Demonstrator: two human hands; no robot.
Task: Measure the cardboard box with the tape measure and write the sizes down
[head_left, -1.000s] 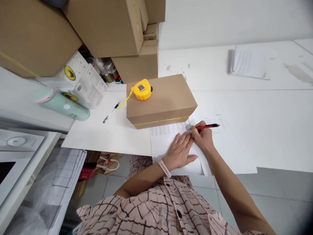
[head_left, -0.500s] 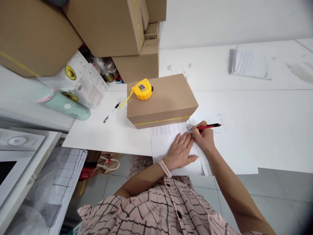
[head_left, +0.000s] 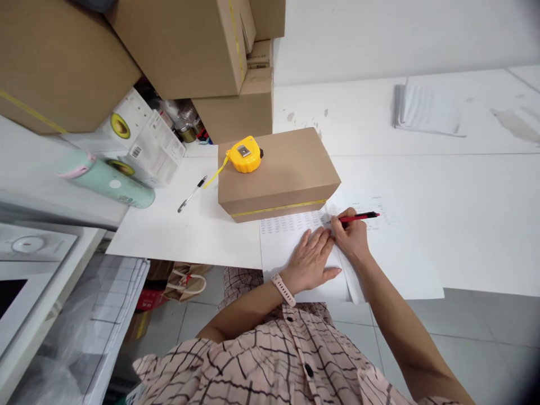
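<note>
My right hand point(head_left: 351, 236) grips a red and black pen point(head_left: 360, 217), its tip down at the printed sheet point(head_left: 291, 242). Flat on that same paper lies my left hand point(head_left: 311, 261), fingers stretched out and a pale pink band on the wrist. More printed sheets point(head_left: 405, 264) spread beneath and to the right of my right hand. Just beyond the hands sits a closed cardboard box point(head_left: 282, 169), covering the top of the paper. A yellow tape measure point(head_left: 244, 154) rests on the box, with a short length of its tape hanging over the left edge.
A clear pen with a black cap point(head_left: 192, 194) lies left of the box. Further left are a mint green bottle point(head_left: 113, 183) and avocado-printed cartons point(head_left: 147, 146). Large cardboard boxes point(head_left: 181, 45) are stacked behind. A paper stack point(head_left: 428, 109) lies at the back right.
</note>
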